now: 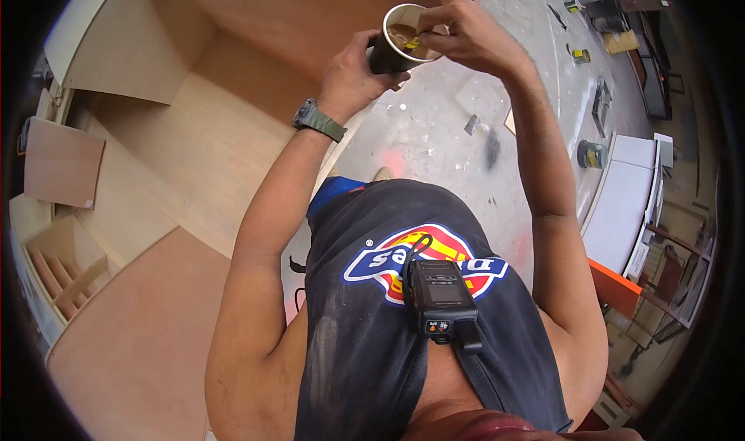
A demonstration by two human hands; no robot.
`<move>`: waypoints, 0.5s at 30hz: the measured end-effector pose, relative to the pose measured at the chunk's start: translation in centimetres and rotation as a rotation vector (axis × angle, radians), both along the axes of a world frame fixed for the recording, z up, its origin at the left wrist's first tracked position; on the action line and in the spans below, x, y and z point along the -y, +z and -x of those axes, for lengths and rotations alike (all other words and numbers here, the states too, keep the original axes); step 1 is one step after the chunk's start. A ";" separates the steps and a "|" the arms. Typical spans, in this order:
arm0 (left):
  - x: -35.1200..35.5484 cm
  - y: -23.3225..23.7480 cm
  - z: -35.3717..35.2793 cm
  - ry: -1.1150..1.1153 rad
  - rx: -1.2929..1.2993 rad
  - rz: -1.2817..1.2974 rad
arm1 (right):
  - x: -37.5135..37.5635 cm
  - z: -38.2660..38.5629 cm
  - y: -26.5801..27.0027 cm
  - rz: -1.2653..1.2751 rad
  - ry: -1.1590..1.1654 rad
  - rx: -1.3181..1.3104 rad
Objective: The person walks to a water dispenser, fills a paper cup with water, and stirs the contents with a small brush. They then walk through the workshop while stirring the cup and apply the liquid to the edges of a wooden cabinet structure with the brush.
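My left hand (pixel 353 76), with a watch (pixel 318 121) on its wrist, is wrapped round a dark paper cup (pixel 383 56) with a white inside. Milky brown drink (pixel 401 34) fills part of the cup, which tilts so its mouth faces me. Over the rim, my right hand (pixel 464 30) pinches a small yellow-and-dark strip (pixel 412 44) at the drink's surface. Its exact kind is hard to make out. The right index finger stretches out above the cup, apart from the pinch.
Large wooden panels and a box-like cabinet (pixel 186 142) fill the left side. The grey concrete floor (pixel 434 138) carries paint marks and a small dark piece (pixel 471 124). At right stand a glass jar (pixel 592 155), a white board (pixel 625 185) and an orange panel (pixel 615 287).
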State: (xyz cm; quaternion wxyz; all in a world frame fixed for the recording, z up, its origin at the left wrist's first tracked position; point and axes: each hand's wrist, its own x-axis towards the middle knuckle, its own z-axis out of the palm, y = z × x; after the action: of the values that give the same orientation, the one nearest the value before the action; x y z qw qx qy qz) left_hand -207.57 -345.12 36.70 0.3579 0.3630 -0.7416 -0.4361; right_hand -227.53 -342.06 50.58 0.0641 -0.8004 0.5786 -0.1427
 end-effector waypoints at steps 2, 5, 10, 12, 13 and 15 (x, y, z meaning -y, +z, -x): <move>0.1 0.1 0.0 -0.001 0.001 -0.009 | 0.3 0.1 1.1 -0.001 -0.053 -0.092; 0.1 0.2 0.0 -0.014 -0.005 0.007 | 0.8 -0.8 1.2 0.061 -0.066 -0.175; 0.2 -0.1 0.0 -0.024 -0.037 0.000 | 0.3 -1.4 -0.6 -0.019 0.059 0.100; 0.0 0.1 0.0 -0.013 -0.036 -0.020 | 0.1 -1.3 0.6 -0.050 -0.045 -0.056; 0.0 0.2 -0.2 -0.015 -0.020 -0.027 | 0.2 -1.2 1.1 -0.064 -0.100 -0.133; 0.0 0.8 -0.2 -0.026 0.009 -0.038 | 0.5 -1.1 0.8 0.027 -0.077 -0.126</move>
State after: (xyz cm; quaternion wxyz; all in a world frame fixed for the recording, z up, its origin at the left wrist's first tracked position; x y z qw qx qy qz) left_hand -207.34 -345.15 37.53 0.3420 0.3620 -0.7393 -0.4532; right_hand -226.44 -342.56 51.40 0.0114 -0.7856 0.6101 -0.1023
